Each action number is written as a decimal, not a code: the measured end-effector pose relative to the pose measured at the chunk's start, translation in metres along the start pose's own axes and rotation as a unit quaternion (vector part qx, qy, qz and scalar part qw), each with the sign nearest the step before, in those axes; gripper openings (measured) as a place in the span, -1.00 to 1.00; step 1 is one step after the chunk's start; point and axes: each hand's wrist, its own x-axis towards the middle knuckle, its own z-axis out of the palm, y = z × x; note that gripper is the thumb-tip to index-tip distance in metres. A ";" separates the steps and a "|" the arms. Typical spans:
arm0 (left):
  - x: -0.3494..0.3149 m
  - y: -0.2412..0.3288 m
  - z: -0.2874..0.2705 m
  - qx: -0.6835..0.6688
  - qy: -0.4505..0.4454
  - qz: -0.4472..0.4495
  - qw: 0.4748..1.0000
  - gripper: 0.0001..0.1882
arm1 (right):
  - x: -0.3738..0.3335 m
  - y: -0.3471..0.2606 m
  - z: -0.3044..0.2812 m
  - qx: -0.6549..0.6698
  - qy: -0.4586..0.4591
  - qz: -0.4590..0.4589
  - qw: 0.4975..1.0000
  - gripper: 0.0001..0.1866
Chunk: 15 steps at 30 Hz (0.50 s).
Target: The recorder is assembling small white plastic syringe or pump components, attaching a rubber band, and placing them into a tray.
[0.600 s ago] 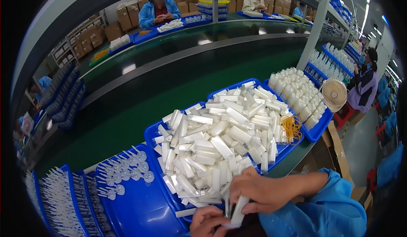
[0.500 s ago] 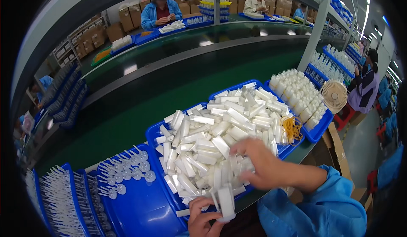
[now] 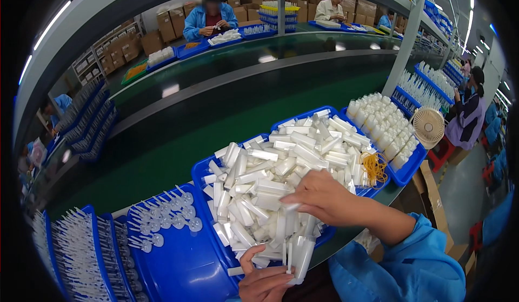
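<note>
In the lower middle, my left hand (image 3: 265,284) has its thumb and fingers closed round a clear plastic sleeve-like piece (image 3: 304,260) and thin white strips beside it. Just above, my right hand (image 3: 324,196) pinches the top of a pale, translucent piece (image 3: 291,222) that hangs down toward the left hand. Its exact kind is hard to make out. Under and behind both hands lies a heap of white, block-shaped pieces in clear film (image 3: 259,186), filling two blue trays (image 3: 201,171).
At left, a blue tray (image 3: 178,267) carries clear round-ended stems (image 3: 162,215), beside stacked trays of more stems (image 3: 81,253). On the right are yellow rubber bands (image 3: 374,168), a tray of white bundles (image 3: 384,129) and a small fan (image 3: 428,124). A green conveyor belt (image 3: 178,150) runs behind; co-workers sit beyond.
My right hand has moved slightly left and closed on a pale piece from the heap. The clear piece in my left hand has tilted, its top leaning right. The view has shifted slightly.
</note>
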 end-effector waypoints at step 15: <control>0.004 0.003 0.012 0.000 -0.022 -0.001 1.000 -0.91 | -0.024 -0.003 -0.010 0.546 -0.095 0.149 0.819 -0.85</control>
